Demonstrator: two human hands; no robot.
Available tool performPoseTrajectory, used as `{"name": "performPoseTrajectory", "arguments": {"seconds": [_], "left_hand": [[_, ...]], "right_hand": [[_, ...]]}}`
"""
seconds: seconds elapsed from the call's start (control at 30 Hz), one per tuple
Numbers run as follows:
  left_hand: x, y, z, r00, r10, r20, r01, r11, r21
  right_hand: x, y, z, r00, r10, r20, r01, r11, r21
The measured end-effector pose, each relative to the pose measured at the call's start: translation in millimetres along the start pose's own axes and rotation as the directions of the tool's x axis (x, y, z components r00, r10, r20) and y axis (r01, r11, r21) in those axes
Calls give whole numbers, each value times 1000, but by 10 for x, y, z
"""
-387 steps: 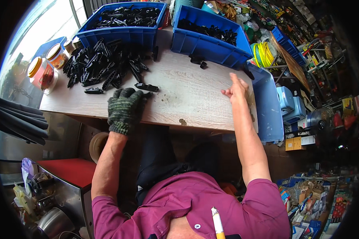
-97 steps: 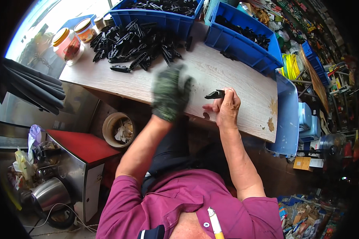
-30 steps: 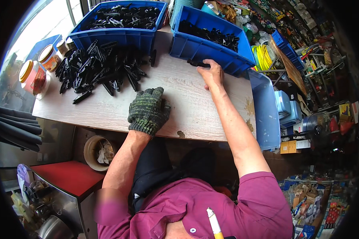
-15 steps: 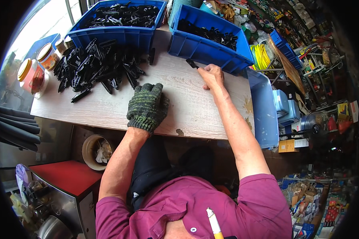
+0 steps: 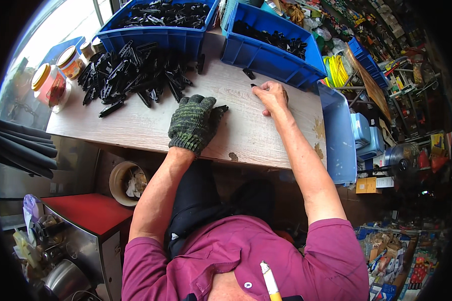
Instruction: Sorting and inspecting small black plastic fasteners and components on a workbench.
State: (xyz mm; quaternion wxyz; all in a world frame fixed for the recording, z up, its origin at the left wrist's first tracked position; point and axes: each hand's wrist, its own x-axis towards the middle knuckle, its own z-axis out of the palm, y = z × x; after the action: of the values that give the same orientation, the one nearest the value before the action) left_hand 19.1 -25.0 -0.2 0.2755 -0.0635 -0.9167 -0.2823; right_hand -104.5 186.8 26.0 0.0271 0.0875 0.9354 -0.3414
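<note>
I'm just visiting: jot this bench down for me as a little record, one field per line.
Left hand: in a dark green knitted glove, black part poking out beside the thumb
Right hand: bare, small dark piece at fingertips
Table left: heap of black parts
Table back: left blue bin, right blue bin, both holding black pieces
Loose: black clip-like piece near right bin

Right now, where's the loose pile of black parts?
Head view, left side: the pile lies on the table in front of the left blue bin, right of the jars.

Gloved left grip (image 5: 192,123) holds black part (image 5: 224,108); bare right grip (image 5: 272,98) pinches small black piece (image 5: 253,86)
</note>
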Motion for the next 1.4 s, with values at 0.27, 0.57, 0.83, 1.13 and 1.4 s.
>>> {"name": "performPoseTrajectory", "arguments": {"seconds": [0.27, 0.57, 0.83, 1.13, 1.4], "left_hand": [[-15, 94, -139, 966, 158, -203, -179, 980, -91], [-271, 225, 0, 995, 69, -70, -79, 984, -160], [-287, 308, -23, 999, 32, -12, -33, 988, -149], [-136, 89, -123, 996, -74, -40, 79, 987, 138], [-151, 66, -38, 990, 75, 118, -72, 997, -33]], "right_hand": [[-434, 56, 143, 978, -45, 205, -91, 787, 610], [-1190, -39, 425, 907, -376, 189, 61, 562, 825], [-1105, 58, 478, 910, -388, 143, 183, 688, 702], [-1204, -16, 363, 940, -251, 230, -65, 530, 845], [-1139, 80, 434, 979, -173, 111, -28, 425, 905]]}}
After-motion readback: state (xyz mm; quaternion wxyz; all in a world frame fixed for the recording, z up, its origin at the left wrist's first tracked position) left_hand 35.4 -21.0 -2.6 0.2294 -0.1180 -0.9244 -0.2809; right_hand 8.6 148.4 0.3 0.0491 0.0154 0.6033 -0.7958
